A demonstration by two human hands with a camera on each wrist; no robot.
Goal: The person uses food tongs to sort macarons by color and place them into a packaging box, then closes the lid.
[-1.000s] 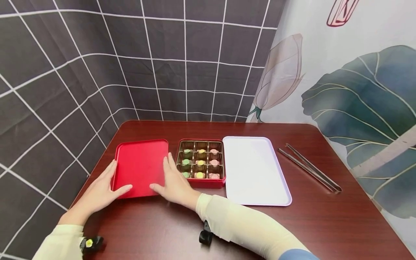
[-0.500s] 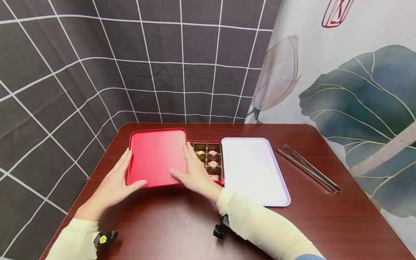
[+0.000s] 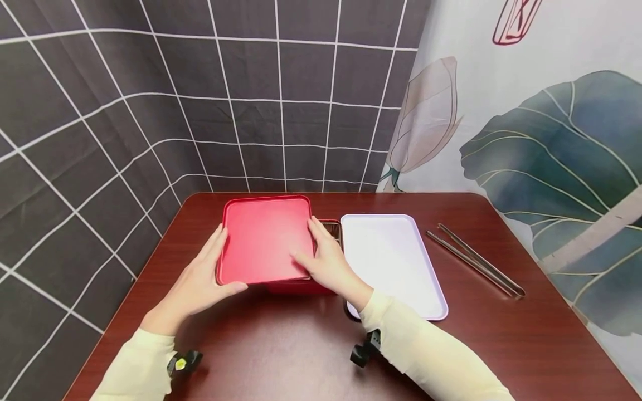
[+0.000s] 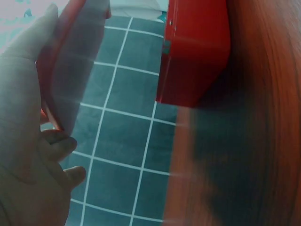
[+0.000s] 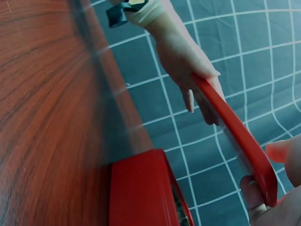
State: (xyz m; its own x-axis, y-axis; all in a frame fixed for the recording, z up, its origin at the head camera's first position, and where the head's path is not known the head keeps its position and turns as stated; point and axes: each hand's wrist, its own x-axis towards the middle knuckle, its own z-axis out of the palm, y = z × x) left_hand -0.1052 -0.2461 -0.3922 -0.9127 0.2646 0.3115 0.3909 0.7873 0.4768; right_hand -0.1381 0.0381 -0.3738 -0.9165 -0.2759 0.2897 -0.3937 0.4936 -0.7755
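Note:
Both hands carry a square red tin lid [image 3: 268, 239] level above the matching red tin box [image 3: 301, 287]. My left hand [image 3: 198, 281] grips its left edge, thumb along the top and fingertips curling under the rim. At the opposite edge my right hand [image 3: 332, 266] pinches it between thumb and fingers. A gap shows between lid [image 5: 240, 141] and box [image 5: 141, 193] in the right wrist view. Most of the box and its small coloured sweets are hidden beneath the lid; only a strip of the brown divided insert [image 3: 332, 228] shows at the right.
A white rectangular tray [image 3: 393, 262] lies just right of the box, partly behind the right forearm. Metal tongs [image 3: 476, 259] rest farther right on the dark red wooden table [image 3: 281, 345]. A grey gridded curtain [image 3: 251, 122] hangs behind.
Both hands have raised the lid from the table left of the box and moved it rightward over the box, covering most of the sweets. Tray and tongs stay put.

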